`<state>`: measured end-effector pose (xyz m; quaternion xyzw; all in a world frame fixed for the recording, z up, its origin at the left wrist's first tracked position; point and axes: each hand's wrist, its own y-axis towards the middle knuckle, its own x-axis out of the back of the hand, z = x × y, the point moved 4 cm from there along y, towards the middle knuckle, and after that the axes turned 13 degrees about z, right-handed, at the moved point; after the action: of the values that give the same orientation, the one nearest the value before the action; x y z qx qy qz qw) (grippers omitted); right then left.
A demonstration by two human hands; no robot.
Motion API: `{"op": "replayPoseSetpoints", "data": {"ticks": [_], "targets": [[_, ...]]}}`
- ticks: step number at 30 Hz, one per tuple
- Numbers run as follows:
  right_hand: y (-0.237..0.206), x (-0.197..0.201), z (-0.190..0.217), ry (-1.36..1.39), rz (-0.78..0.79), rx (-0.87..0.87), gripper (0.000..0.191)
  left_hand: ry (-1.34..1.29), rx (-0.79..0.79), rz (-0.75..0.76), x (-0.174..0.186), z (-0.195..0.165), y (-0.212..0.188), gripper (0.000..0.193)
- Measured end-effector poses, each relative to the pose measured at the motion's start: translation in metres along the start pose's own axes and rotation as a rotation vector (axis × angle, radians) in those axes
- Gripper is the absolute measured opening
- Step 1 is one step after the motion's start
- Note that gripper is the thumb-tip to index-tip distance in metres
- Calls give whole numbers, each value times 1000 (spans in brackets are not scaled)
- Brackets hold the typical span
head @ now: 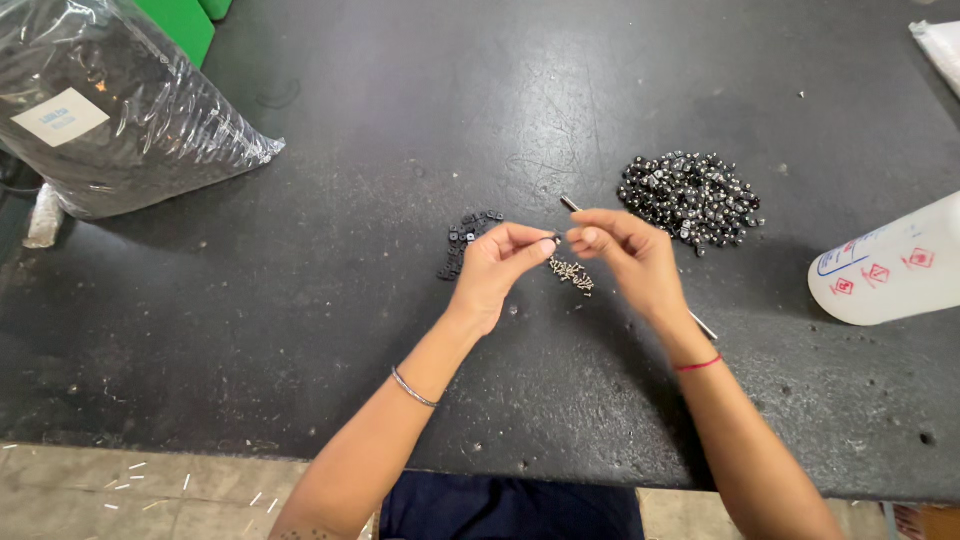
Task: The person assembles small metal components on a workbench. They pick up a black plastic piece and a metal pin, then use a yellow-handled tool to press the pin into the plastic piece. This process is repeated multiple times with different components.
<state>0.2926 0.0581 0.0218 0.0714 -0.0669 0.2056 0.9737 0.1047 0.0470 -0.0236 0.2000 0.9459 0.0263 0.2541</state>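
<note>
My left hand point(497, 262) and my right hand point(625, 248) meet fingertip to fingertip above the dark table point(300, 300). The left pinches something tiny and dark; I cannot make out what it is. A thin metal rod point(571, 204) lies under my right hand, its ends showing at the top and below the wrist; whether the hand grips it is unclear. A small heap of little screws point(573, 274) lies just below the fingertips. A cluster of small black square parts point(463, 240) sits left of my left hand. A pile of shiny dark beads point(690, 195) lies to the right.
A large clear plastic bag of black material point(110, 110) with a white label rests at the table's far left. A white plastic bottle point(890, 265) lies on its side at the right edge. A green bin point(180, 20) stands beyond the bag. The table's front edge runs along the bottom.
</note>
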Motion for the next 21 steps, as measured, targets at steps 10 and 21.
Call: {"op": "replayPoseSetpoints", "data": {"ticks": [10, 21], "targets": [[-11, 17, 12, -833, 171, -42, 15, -196, 42, -57, 12, -5, 1, 19], [-13, 3, 12, -988, 140, -57, 11, -156, 50, -89, 20, 5, 2, 25]]}}
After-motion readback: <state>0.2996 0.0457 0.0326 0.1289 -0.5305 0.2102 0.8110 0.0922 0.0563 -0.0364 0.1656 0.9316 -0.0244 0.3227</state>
